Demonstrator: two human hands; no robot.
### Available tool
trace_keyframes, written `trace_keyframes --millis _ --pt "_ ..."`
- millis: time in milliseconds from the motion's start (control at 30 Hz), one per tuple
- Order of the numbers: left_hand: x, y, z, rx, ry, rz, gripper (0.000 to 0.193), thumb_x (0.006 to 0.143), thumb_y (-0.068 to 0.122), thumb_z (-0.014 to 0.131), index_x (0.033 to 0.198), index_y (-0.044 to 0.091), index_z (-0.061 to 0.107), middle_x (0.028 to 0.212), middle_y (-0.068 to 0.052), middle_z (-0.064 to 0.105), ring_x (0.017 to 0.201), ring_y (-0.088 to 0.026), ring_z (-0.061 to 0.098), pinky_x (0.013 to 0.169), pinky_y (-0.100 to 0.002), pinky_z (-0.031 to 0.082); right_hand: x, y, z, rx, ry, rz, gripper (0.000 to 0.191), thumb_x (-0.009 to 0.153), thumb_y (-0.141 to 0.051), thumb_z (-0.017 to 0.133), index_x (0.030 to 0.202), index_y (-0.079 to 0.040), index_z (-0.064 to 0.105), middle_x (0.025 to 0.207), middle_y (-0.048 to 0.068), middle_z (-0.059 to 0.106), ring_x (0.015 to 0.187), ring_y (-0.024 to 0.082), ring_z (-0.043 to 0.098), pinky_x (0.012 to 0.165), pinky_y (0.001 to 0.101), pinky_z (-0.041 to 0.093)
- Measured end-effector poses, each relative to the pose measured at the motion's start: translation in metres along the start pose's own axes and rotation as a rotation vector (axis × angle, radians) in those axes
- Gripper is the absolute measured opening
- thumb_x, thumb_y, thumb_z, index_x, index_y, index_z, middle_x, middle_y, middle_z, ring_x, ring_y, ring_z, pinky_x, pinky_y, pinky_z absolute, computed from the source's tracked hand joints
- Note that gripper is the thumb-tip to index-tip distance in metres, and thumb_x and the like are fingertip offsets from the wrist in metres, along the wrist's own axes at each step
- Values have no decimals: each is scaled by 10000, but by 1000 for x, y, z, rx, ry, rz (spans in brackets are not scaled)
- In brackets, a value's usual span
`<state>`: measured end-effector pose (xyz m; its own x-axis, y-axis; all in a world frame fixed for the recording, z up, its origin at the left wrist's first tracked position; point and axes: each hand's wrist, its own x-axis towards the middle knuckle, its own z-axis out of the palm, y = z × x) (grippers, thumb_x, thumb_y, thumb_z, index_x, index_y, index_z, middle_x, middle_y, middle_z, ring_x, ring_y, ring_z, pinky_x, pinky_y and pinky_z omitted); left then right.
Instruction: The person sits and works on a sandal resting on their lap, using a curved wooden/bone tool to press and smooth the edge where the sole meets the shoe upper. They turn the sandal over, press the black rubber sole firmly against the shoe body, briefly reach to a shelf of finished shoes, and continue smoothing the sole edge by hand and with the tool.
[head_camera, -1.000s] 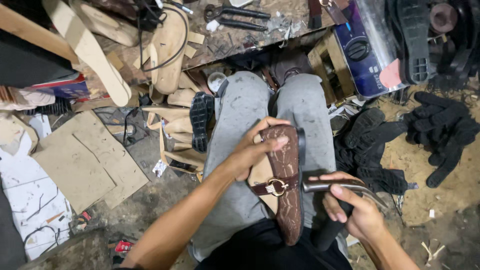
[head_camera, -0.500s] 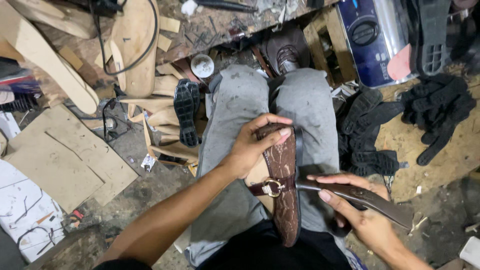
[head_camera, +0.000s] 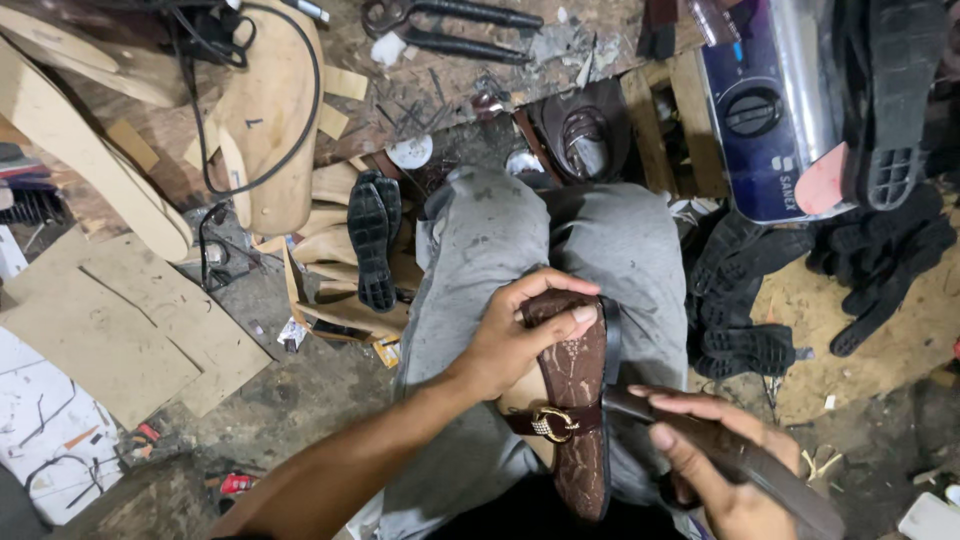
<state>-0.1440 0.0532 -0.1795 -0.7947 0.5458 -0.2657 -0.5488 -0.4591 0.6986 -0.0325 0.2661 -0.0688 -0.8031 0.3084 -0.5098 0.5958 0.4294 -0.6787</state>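
A brown patterned sandal (head_camera: 578, 410) with a gold buckle (head_camera: 552, 424) lies lengthwise on my lap, over grey trousers (head_camera: 500, 250). My left hand (head_camera: 520, 335) grips the sandal's toe end, fingers curled over its top. My right hand (head_camera: 715, 465) holds a long dark leather strap (head_camera: 745, 462) that runs from the sandal's right side out toward the lower right corner.
Wooden shoe forms (head_camera: 265, 110) and a black sole (head_camera: 368, 240) lie on the floor to the left, with cardboard pieces (head_camera: 120, 330). Black soles (head_camera: 800, 290) pile at the right. Pliers (head_camera: 450, 25) and a blue and silver appliance (head_camera: 770, 110) sit ahead.
The view has shifted and come closer. My left hand has slid toward the sandal's toe end. My right hand now holds the strap stretched out to the right.
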Motion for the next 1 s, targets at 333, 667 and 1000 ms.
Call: trace_keyframes --millis 333,667,1000 --pt "-3 -11 -1 40 21 9 236 1000 33 649 1233 3 670 1098 -40 689 1030 -95 637 942 -257 526 13 -13 -7 266 -152 108 256 820 -75 718 1050 25 771 964 132 844 424 130 543 385 278 431" --pt "-30 -1 24 -96 -335 -123 151 1061 67 552 1187 -15 529 1403 -199 663 1304 -252 659 1117 -396 524 -33 58 -29 784 -298 -56 298 876 -59 661 1146 67 678 1162 272 755 464 114 531 429 276 456" --pt "1 -4 29 256 -200 -88 315 1067 228 579 1154 -18 756 1108 -132 785 1016 -148 720 972 -301 555 -26 48 -9 570 -40 -44 264 875 -27 664 1119 74 667 1170 245 768 465 124 548 429 269 453"
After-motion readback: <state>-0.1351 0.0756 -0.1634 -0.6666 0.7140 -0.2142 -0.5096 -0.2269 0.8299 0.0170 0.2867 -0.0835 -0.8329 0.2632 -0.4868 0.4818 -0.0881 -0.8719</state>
